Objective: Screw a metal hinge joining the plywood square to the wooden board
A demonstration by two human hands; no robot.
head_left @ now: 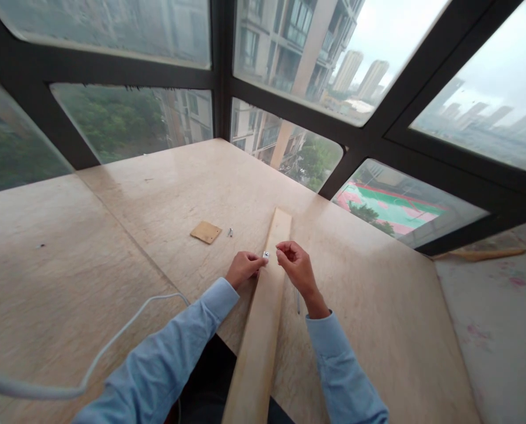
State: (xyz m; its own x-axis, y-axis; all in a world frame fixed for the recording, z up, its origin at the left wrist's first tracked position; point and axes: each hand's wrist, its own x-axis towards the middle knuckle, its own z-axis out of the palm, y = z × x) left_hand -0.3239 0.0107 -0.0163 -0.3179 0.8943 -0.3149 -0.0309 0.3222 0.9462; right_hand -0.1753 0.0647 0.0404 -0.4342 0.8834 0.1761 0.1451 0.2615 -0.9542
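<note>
A long pale wooden board (263, 318) runs away from me over the stone surface. On its top lies a small metal plate with dark holes (267, 254), perhaps a hinge or bracket. My left hand (245, 268) pinches this plate at its near edge, against the board's left side. Just right of the plate and above the board, my right hand (297, 265) has thumb and forefinger pinched together; anything between them is too small to make out. A thin metal rod like a screwdriver shaft (298, 301) lies beside the board, partly hidden by my right wrist.
Left of the board lie a small brown square piece (206, 232) with holes and a few small screws (230, 232). A white cable (125, 330) crosses the left front. Dark-framed windows (222, 76) border the stone ledge (156, 194). A floral-patterned surface (496, 318) is at right.
</note>
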